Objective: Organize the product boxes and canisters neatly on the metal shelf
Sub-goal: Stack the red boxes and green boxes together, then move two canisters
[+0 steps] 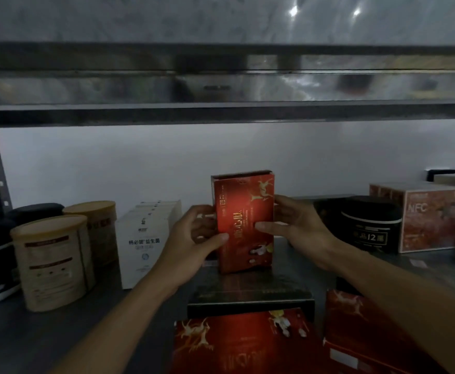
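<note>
Nearest the camera lie two flat red boxes, one at bottom centre and another to its right, partly under the right forearm; just behind them sits a dark flat box; all rest on the metal shelf. Beyond these, a tall red box stands upright at the middle of the shelf, its front printed with gold deer and lettering. Both hands clamp it: the left hand presses its left edge, thumb across the front, and the right hand presses its right edge, thumb likewise on the front; each grip is closed on the box. To the left stands a row of white boxes; further left are two tan canisters, one behind the other, and dark canisters at the edge. To the right sits a black canister, touching or just beside an orange-printed cube box. Overhead runs another shelf; lighting is dim.
</note>
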A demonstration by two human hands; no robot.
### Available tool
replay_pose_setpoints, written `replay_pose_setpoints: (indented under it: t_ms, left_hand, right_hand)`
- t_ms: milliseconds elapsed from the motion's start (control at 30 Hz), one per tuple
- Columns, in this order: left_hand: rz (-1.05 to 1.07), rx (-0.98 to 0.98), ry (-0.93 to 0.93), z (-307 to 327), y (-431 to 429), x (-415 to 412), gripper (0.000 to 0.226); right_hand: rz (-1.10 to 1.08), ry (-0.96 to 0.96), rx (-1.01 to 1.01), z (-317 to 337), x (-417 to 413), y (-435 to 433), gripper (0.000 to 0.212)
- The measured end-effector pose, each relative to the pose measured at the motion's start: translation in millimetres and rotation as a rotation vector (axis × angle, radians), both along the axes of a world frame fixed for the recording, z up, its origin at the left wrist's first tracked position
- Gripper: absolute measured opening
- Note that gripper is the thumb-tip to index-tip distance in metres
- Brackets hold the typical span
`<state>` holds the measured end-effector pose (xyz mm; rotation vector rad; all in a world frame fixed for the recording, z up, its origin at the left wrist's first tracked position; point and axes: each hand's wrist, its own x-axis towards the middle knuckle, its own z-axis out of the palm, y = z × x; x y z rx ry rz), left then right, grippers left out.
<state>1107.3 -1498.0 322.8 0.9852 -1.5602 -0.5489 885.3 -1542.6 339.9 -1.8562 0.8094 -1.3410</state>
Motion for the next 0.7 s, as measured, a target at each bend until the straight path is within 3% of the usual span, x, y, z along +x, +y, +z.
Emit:
replay_pose_setpoints:
  t_ms: [167, 333, 533, 700]
  left_hand:
    - [0.041, -0.142, 0.057, 7, 6, 1, 0.076]
    - [0.101, -0.262, 0.025, 15, 13, 10, 0.081]
    - [0.123, -0.279, -0.23, 7, 17, 11, 0.067]
    - [0.063, -0.259, -0.239, -3, 13, 4, 0.048]
  right_hand:
    - [0.048, 0.078, -0.082, 16, 6, 6, 0.061]
    - [0.03, 0.187, -0.191, 31, 6, 11, 0.062]
    - [0.0, 0.387, -0.371, 27, 6, 12, 0.068]
    - [-0.097, 0.536, -0.357, 21, 6, 11, 0.072]
